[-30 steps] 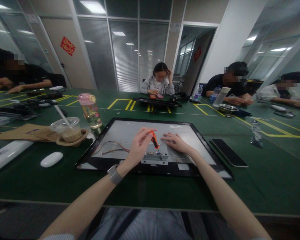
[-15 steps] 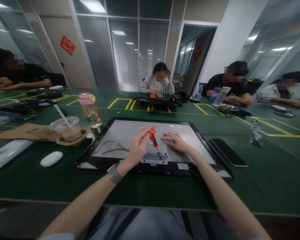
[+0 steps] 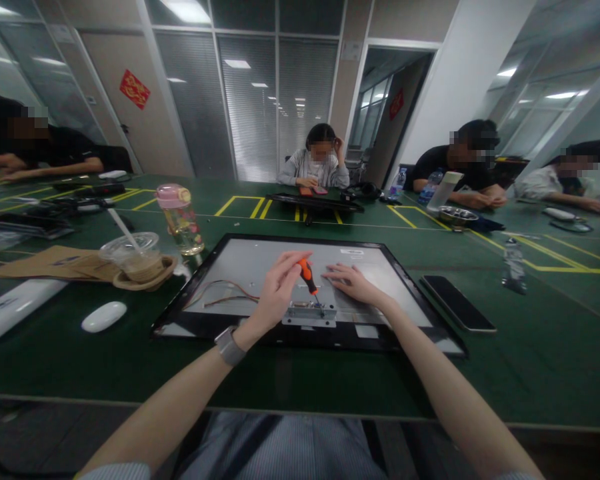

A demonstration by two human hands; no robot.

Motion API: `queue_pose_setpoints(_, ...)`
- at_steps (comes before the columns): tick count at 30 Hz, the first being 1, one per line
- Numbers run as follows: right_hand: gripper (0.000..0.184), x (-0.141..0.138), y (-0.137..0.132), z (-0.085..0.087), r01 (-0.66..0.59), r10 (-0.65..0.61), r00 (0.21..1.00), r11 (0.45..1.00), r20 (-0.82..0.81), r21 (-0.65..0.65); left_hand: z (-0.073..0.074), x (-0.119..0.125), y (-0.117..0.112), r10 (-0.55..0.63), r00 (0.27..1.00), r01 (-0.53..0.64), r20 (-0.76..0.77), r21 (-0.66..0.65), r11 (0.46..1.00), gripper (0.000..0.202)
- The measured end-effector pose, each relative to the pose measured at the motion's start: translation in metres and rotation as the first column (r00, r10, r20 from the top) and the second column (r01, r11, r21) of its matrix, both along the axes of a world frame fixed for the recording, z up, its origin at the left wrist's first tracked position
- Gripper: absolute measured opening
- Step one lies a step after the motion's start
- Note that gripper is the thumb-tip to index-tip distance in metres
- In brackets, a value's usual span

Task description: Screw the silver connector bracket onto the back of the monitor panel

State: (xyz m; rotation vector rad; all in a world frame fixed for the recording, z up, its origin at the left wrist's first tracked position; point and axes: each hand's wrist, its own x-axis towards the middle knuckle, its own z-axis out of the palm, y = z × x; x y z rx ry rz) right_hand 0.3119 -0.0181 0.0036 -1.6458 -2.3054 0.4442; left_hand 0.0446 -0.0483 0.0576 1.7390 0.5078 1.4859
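Note:
A black-framed display panel (image 3: 240, 260) lies back side up on the green table in front of me. My left hand (image 3: 276, 288) grips an orange and black screwdriver (image 3: 307, 275) near the top of its handle, with the fingers fairly straight. The tool is tilted and its shaft points down at a small metal bracket (image 3: 309, 321) at the panel's near edge. Whether the tip sits in a screw is too small to tell. Flat on the panel, right of the screwdriver, rests my right hand (image 3: 351, 283), its fingers spread. Thin wires (image 3: 225, 293) run left from the bracket.
Left of the panel are a white mouse (image 3: 104, 317), an iced drink cup (image 3: 135, 257) in a cardboard holder and a pink-lidded bottle (image 3: 177, 220). A black phone (image 3: 457, 303) lies to the right. Several people sit across the table, one behind a dark panel (image 3: 315, 202).
Almost nothing differs. The orange screwdriver's handle has turned slightly in my left hand, while my right hand stays flat on the panel.

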Motion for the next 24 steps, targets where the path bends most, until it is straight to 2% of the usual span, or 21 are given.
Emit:
queue_pose_setpoints(4,0.045,-0.0003,-0.0002,-0.0003,0.001,-0.001,1.0,1.0,0.0,0.009,-0.0019,-0.0001,-0.0003,-0.112,0.994,0.113,0.009,-0.047,0.993,0.034)
queue_pose_setpoints(9,0.045,-0.0017,0.0005,0.0002,0.013,-0.013,1.0,1.0,0.024,0.006,0.0006,0.0002,0.0009,0.019,1.0,-0.019,-0.019,0.018,1.0,0.02)
queue_pose_setpoints(17,0.045,-0.0007,0.0009,-0.0004,0.005,-0.005,1.0,1.0,0.018,0.01,0.0018,0.0021,0.0014,0.075,0.997,-0.074,-0.008,0.036,0.997,0.013)
queue_pose_setpoints(20,0.045,0.0003,0.0012,-0.0015,0.004,-0.004,1.0,1.0,0.014,0.007,0.0016,0.0004,0.0021,0.053,0.998,-0.052,-0.027,0.04,0.998,0.017)
queue_pose_setpoints(24,0.044,0.0019,0.0026,-0.0045,-0.007,0.007,1.0,1.0,-0.008,0.028,-0.0015,-0.0022,0.0043,-0.04,0.999,0.039,-0.035,-0.02,0.999,0.029)
